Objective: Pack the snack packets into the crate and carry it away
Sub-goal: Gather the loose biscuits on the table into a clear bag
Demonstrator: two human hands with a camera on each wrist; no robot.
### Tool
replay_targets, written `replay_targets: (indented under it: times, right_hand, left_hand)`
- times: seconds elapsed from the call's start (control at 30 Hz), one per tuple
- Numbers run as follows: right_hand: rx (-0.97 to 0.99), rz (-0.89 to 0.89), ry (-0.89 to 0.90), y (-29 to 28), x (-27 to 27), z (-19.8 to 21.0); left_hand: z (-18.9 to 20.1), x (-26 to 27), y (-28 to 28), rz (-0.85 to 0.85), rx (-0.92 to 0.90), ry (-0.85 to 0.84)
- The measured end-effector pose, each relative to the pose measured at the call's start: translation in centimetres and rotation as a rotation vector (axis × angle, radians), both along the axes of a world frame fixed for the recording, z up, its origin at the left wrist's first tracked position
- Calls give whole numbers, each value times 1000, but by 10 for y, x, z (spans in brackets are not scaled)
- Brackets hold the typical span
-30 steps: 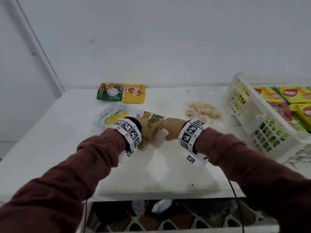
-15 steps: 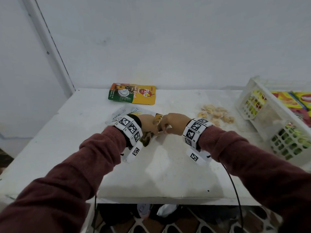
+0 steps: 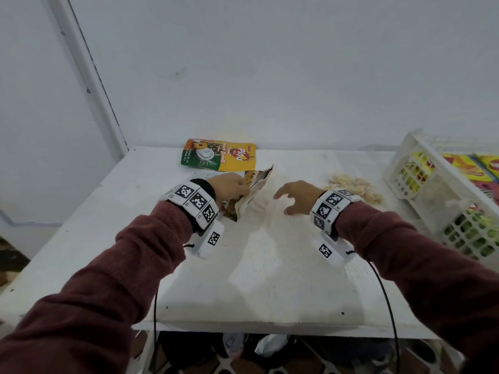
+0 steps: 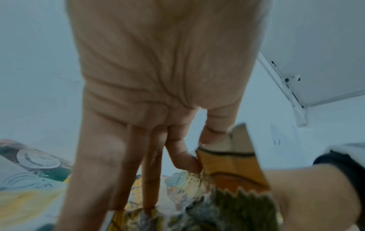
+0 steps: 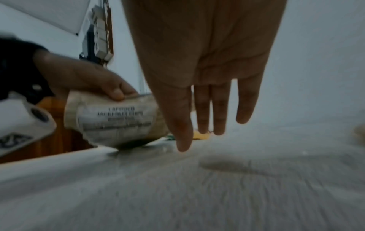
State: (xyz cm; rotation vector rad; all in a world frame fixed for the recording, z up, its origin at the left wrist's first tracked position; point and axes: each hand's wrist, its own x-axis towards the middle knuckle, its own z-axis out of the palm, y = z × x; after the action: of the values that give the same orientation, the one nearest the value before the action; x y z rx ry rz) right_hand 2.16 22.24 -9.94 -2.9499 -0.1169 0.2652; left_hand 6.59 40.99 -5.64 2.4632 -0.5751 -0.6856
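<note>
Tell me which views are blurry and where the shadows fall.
Head view: fairly sharp, edges bowed, soft shadows of both arms on the table. Left wrist: left hand fills it, packet smeared. Right wrist: table streaked by blur, shadow under the right hand.

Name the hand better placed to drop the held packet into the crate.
Left, probably. The left hand already grips the jackfruit chips packet; the right hand is open and empty, though nearer the white crate, so a handover is possible.
</note>
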Motion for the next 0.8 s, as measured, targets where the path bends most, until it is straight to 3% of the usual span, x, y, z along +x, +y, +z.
replay_targets:
  times: [0.1,0.3,0.5,0.67,0.8]
  right_hand:
    - [-13,111,145,11,2,-13]
    - [-87,179,131,23,10,-8]
    - [58,70,6,20,5,-9]
    - [-130,-149,121,11,4,-11]
    - [-51,-162,61,7,2,-7]
  left_hand:
    - [1,1,2,5,-28,14]
    - [0,3,6,23,-45,23]
    - [-8,-4,3,-60,46,-29]
    - [-13,-12,-2,-181,212,-72]
    - [-20,-18,-8,-301,365,-97]
